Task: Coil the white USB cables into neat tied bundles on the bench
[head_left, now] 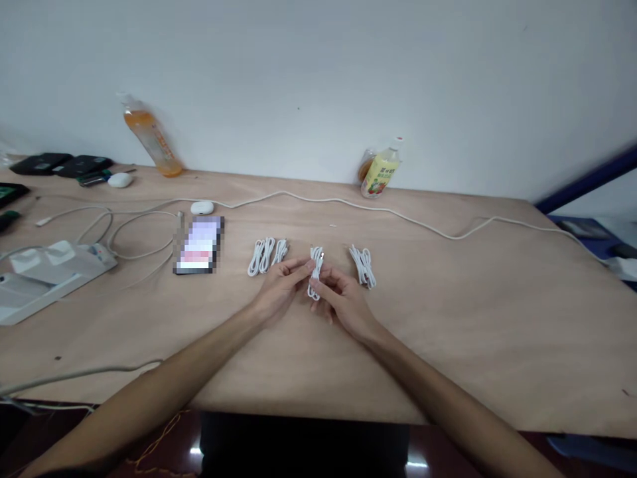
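At table centre: left hand [279, 287] and right hand [343, 297] pinch coiled white cable [315, 272]; cable bundles left [267, 255], right [363, 265].

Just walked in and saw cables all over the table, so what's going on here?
A person at a wooden table holds a coiled white cable between both hands: the left hand grips its upper part, the right hand its lower part. Left of the hands lie bundled white cables; right of them lies another bundle. A phone lies further left, and two drink bottles stand by the wall.
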Demonstrator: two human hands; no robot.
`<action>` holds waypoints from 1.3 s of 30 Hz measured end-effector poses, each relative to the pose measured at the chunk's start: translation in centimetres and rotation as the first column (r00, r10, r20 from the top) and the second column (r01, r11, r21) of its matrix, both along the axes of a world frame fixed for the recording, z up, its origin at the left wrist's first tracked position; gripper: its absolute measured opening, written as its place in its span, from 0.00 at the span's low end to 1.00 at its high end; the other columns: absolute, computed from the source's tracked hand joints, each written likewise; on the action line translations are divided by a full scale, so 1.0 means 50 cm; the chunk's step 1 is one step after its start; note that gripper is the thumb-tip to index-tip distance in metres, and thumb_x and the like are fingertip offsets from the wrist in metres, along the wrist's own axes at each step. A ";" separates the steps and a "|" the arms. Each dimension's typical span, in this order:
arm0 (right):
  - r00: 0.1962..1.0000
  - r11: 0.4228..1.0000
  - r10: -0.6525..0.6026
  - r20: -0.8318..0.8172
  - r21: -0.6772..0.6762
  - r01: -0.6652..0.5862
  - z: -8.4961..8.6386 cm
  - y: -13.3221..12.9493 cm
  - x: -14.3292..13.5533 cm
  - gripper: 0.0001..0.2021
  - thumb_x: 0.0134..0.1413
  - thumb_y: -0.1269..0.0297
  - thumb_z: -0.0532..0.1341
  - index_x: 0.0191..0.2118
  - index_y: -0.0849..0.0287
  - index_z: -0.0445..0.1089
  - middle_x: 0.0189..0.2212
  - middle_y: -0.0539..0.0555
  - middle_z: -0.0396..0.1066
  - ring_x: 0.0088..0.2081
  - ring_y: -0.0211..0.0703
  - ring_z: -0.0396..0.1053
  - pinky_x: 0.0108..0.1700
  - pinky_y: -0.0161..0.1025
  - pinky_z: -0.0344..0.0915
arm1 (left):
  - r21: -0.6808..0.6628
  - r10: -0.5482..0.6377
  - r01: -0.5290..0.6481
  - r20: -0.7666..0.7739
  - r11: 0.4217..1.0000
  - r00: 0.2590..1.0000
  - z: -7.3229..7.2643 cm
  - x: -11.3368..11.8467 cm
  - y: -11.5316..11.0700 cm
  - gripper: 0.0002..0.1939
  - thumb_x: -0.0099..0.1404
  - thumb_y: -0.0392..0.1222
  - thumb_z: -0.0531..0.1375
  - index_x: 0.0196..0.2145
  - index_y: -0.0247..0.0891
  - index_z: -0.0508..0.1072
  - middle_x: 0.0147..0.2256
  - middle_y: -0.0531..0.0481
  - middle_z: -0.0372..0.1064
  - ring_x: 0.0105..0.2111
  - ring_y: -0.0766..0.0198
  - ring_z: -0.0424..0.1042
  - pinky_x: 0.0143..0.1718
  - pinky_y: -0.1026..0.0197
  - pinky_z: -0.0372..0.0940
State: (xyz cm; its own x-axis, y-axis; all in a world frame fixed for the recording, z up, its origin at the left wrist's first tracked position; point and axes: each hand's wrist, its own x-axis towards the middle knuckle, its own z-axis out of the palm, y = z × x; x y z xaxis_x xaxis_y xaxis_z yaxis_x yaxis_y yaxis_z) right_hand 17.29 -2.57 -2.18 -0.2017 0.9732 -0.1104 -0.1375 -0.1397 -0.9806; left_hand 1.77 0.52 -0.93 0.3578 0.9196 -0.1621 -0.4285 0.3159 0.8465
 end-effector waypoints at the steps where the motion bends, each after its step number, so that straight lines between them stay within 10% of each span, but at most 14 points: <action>1: 1.000 1.000 0.002 -0.006 -0.003 -0.002 0.000 0.000 0.000 0.21 0.54 0.44 0.74 0.37 0.57 0.72 0.30 0.49 0.73 0.22 0.37 0.72 0.14 0.29 0.60 | 0.010 -0.009 0.009 -0.008 1.000 1.000 0.000 -0.001 -0.001 0.23 0.53 0.55 0.80 0.36 0.34 0.85 0.32 0.48 0.78 0.29 0.66 0.69 0.29 0.64 0.63; 15: 0.999 0.998 -0.045 -0.014 -0.036 0.045 -0.002 0.000 -0.003 0.23 0.50 0.43 0.75 0.33 0.55 0.69 0.25 0.45 0.70 0.17 0.31 0.59 0.15 0.30 0.52 | 0.008 -0.011 0.011 0.026 1.000 1.000 -0.009 0.001 -0.001 0.22 0.55 0.57 0.78 0.31 0.34 0.82 0.30 0.49 0.76 0.31 0.64 0.71 0.35 0.62 0.65; 39: 1.000 1.000 0.013 0.000 -0.015 -0.013 0.004 0.003 0.006 0.25 0.51 0.38 0.73 0.36 0.55 0.72 0.27 0.47 0.75 0.16 0.32 0.61 0.16 0.32 0.54 | 0.019 -0.101 0.100 0.062 0.995 0.993 -0.020 -0.009 0.000 0.26 0.67 0.56 0.72 0.55 0.37 0.84 0.46 0.39 0.84 0.34 0.58 0.79 0.40 0.56 0.72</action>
State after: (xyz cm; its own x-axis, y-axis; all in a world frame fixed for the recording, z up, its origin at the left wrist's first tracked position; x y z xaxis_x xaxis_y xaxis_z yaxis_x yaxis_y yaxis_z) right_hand 17.57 -2.39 -1.99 -0.2143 0.9688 -0.1245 -0.1360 -0.1558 -0.9784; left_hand 1.31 0.50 -1.92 0.4572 0.8810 -0.1221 -0.4479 0.3467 0.8241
